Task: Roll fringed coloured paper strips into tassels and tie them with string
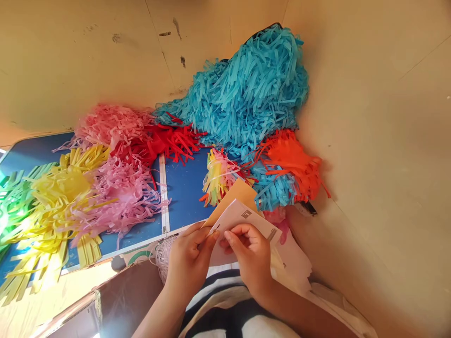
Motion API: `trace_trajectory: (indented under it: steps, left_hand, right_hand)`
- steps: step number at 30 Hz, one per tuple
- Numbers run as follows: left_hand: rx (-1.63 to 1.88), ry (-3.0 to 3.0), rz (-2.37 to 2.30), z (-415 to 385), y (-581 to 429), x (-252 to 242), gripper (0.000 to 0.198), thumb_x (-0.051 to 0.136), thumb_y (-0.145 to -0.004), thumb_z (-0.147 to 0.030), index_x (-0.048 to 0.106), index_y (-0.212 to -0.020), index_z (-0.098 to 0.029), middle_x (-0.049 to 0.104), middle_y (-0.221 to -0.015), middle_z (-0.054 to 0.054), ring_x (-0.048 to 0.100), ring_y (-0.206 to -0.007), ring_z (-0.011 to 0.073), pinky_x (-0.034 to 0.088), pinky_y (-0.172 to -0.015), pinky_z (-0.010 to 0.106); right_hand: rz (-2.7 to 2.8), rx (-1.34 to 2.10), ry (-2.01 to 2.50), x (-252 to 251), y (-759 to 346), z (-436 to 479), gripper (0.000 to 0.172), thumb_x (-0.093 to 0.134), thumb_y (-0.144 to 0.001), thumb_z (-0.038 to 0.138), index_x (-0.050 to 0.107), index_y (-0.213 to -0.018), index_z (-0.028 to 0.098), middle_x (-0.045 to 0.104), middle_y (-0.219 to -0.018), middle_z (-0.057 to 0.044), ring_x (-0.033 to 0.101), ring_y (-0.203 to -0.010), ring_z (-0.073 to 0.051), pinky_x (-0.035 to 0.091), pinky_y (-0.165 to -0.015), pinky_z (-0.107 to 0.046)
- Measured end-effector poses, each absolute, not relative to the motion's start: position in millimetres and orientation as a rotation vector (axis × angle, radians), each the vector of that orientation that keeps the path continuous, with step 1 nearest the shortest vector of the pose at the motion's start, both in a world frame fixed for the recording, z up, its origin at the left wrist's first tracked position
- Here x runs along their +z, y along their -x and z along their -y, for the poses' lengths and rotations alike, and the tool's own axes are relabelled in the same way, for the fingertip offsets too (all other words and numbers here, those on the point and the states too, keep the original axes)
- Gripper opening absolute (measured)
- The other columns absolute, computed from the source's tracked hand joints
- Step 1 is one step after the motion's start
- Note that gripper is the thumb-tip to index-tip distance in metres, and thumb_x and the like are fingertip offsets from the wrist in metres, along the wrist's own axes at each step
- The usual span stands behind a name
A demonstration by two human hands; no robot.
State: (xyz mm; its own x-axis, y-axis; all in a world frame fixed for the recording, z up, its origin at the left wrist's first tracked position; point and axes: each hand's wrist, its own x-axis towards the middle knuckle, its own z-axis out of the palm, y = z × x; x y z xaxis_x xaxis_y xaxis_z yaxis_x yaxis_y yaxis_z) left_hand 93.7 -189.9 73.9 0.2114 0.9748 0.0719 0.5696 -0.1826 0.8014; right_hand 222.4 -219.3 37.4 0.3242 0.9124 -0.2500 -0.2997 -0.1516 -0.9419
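Note:
Both my hands are closed on a small white card (243, 217) with printed marks, held low in the middle of the view. My left hand (190, 258) pinches its left edge with thumb and fingers. At the card's lower edge my right hand (248, 251) grips with curled fingers. A tan envelope or card (237, 193) sits right behind the white one. More white paper sheets (294, 260) lie under my right hand.
Heaps of shredded tissue paper lie ahead on a blue board (185, 188): a big blue pile (246, 98), orange (292, 162), red (162, 143), pink (120, 188), yellow (56, 197), green (10, 197) and a small multicoloured tuft (220, 176). A beige wall (387, 141) rises at the right.

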Motion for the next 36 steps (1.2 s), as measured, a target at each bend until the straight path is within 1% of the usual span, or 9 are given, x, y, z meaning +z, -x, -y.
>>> trace_trajectory:
  steps: [7,12,16,20,22,24,27,32,36]
  left_hand:
    - [0.834,-1.831,-1.414,191.4,-95.8,75.3,0.026,0.053,-0.093,-0.029,0.072,-0.079,-0.019,0.069,-0.08,0.004,0.062,-0.073,0.0165,0.048,-0.067,0.024]
    - [0.823,-1.868,-1.384,191.3,-94.7,74.3,0.026,0.054,-0.093,-0.03,0.075,-0.082,-0.02,0.071,-0.083,0.004,0.065,-0.075,0.017,0.05,-0.069,0.024]
    - [0.83,-1.872,-1.452,193.0,-95.6,73.8,0.021,0.063,-0.088,-0.036,0.076,-0.08,-0.021,0.073,-0.084,0.004,0.066,-0.076,0.0179,0.05,-0.069,0.024]
    - [0.855,-1.832,-1.498,193.8,-89.5,74.1,0.024,0.058,-0.09,-0.032,0.076,-0.079,-0.021,0.073,-0.084,0.003,0.065,-0.073,0.0161,0.048,-0.064,0.023]
    - [0.857,-1.806,-1.563,193.0,-84.7,74.5,0.024,0.058,-0.09,-0.033,0.076,-0.08,-0.021,0.073,-0.083,0.003,0.065,-0.072,0.016,0.046,-0.06,0.022]
    - [0.831,-1.801,-1.58,191.6,-81.6,74.9,0.026,0.058,-0.09,-0.034,0.076,-0.079,-0.02,0.072,-0.079,0.003,0.064,-0.069,0.0157,0.045,-0.057,0.022]
    - [0.824,-1.854,-1.47,189.4,-80.9,75.6,0.029,0.056,-0.091,-0.036,0.075,-0.078,-0.02,0.072,-0.077,0.003,0.064,-0.069,0.0162,0.047,-0.06,0.023]
    - [0.776,-1.892,-1.443,186.8,-78.5,77.1,0.034,0.052,-0.093,-0.037,0.072,-0.072,-0.02,0.072,-0.081,0.004,0.065,-0.072,0.017,0.048,-0.06,0.022]
    - [0.768,-1.909,-1.376,188.7,-80.7,77.2,0.036,0.051,-0.094,-0.04,0.07,-0.071,-0.019,0.07,-0.078,0.004,0.066,-0.073,0.0172,0.05,-0.062,0.023]
  right_hand:
    - [0.623,1.179,1.295,35.1,-221.6,218.7,0.025,0.075,-0.078,0.041,0.062,-0.075,0.019,0.07,-0.066,-0.002,0.068,-0.06,-0.018,0.059,-0.058,-0.029]
    - [0.626,1.18,1.3,38.5,-218.9,217.6,0.025,0.074,-0.078,0.041,0.061,-0.075,0.02,0.068,-0.065,-0.001,0.067,-0.058,-0.017,0.058,-0.057,-0.029]
    - [0.672,1.161,1.318,39.1,-217.6,217.5,0.024,0.072,-0.079,0.04,0.06,-0.075,0.019,0.066,-0.064,-0.001,0.065,-0.057,-0.016,0.056,-0.057,-0.027]
    - [0.712,1.128,1.421,23.7,-233.2,217.0,0.028,0.071,-0.078,0.041,0.05,-0.078,0.022,0.056,-0.058,0.006,0.055,-0.044,-0.012,0.047,-0.045,-0.023]
    - [0.771,0.994,1.538,15.6,-245.4,217.0,0.032,0.071,-0.077,0.043,0.046,-0.077,0.023,0.047,-0.052,0.01,0.046,-0.04,-0.01,0.039,-0.04,-0.022]
    - [0.941,0.79,1.612,13.1,-254.3,216.6,0.035,0.071,-0.077,0.045,0.045,-0.072,0.023,0.043,-0.052,0.01,0.043,-0.044,-0.01,0.038,-0.044,-0.022]
    - [1.283,0.528,1.65,20.0,-257.2,213.5,0.042,0.076,-0.074,0.051,0.045,-0.069,0.022,0.047,-0.059,0.007,0.046,-0.053,-0.011,0.038,-0.052,-0.023]
    - [1.583,0.244,1.697,31.9,-256.8,207.1,0.048,0.076,-0.073,0.06,0.047,-0.077,0.021,0.053,-0.064,0.005,0.05,-0.054,-0.014,0.035,-0.052,-0.025]
    - [1.588,-0.028,1.561,38.0,-259.4,204.1,0.05,0.072,-0.076,0.064,0.047,-0.084,0.021,0.058,-0.077,-0.001,0.058,-0.073,-0.021,0.044,-0.066,-0.032]
